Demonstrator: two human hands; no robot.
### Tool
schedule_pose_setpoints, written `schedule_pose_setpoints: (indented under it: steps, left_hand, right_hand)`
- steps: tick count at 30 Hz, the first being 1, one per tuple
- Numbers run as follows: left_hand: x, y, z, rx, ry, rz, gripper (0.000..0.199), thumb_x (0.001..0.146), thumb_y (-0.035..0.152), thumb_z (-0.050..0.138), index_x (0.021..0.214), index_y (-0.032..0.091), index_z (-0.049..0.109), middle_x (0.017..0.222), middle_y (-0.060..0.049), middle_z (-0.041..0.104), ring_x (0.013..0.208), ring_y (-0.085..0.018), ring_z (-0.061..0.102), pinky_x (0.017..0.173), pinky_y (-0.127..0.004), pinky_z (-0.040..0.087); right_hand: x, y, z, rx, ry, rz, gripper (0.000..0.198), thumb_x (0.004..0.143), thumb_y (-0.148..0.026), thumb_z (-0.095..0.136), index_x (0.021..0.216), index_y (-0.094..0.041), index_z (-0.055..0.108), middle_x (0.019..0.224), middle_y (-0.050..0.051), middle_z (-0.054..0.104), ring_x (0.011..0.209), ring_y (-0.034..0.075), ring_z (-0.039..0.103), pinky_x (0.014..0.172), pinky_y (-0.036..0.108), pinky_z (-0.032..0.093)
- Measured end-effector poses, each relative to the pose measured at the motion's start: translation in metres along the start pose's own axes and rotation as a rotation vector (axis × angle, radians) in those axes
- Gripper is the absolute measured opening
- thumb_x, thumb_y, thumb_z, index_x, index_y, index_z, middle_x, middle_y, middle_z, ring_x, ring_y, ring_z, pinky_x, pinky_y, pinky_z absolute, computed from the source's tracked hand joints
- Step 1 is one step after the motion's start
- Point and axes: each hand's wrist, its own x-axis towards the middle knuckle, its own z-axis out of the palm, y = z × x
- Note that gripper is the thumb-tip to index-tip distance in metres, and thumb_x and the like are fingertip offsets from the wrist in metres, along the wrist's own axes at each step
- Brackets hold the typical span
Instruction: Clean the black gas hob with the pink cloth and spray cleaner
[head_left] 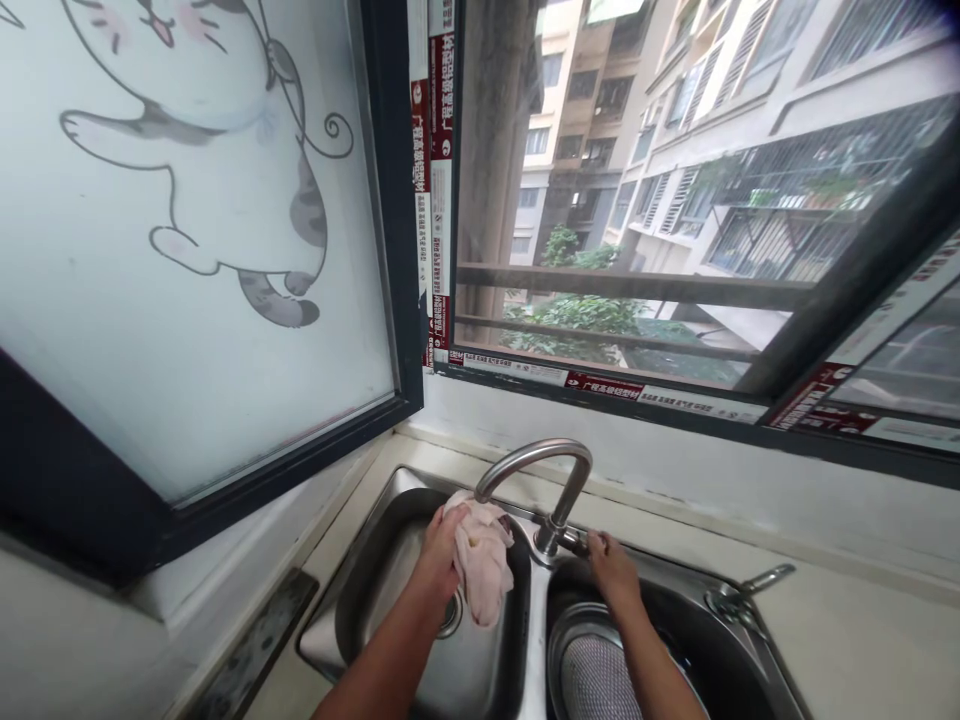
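A pale pink cloth [486,565] hangs from my left hand [442,552], whose fingers are closed on it. The cloth is bunched under the spout of the curved metal faucet [536,452], above the left sink basin [397,560]. My right hand [611,565] is at the faucet handle [576,541], with its fingers closed around the handle's end. I cannot make out any water running from the spout.
In the right basin [720,655] sits a metal bowl or strainer [596,670] with a mesh-like surface. A metal lever fitting [750,590] stands on the sink's right rim. Behind are a window [600,250] and a frosted cat-patterned panel [202,230].
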Motion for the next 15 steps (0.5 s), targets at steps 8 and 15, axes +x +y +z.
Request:
schedule_pose_setpoints:
  steps: [8,15]
  left_hand:
    - [0.007,-0.014,-0.002,-0.05,0.016,-0.007,0.054,0.058,0.026,0.086,0.105,0.019,0.06,0.09,-0.003,0.074,0.082,-0.02,0.072,0.078,-0.031,0.054]
    - [0.015,-0.008,-0.035,-0.089,0.099,-0.001,0.039,0.058,0.023,0.08,0.093,0.016,0.064,0.085,-0.005,0.071,0.077,-0.02,0.069,0.077,-0.032,0.055]
  right_hand:
    - [-0.105,-0.082,0.044,0.786,-0.439,0.005,0.067,0.078,-0.074,0.058,0.12,-0.022,0.062,0.118,0.011,0.071,0.112,0.03,0.067,0.097,0.042,0.052]
    - [-0.081,-0.139,0.052,0.693,-0.429,-0.103,0.05,0.063,-0.059,0.072,0.093,-0.019,0.071,0.085,0.007,0.076,0.081,0.028,0.069,0.074,0.038,0.054]
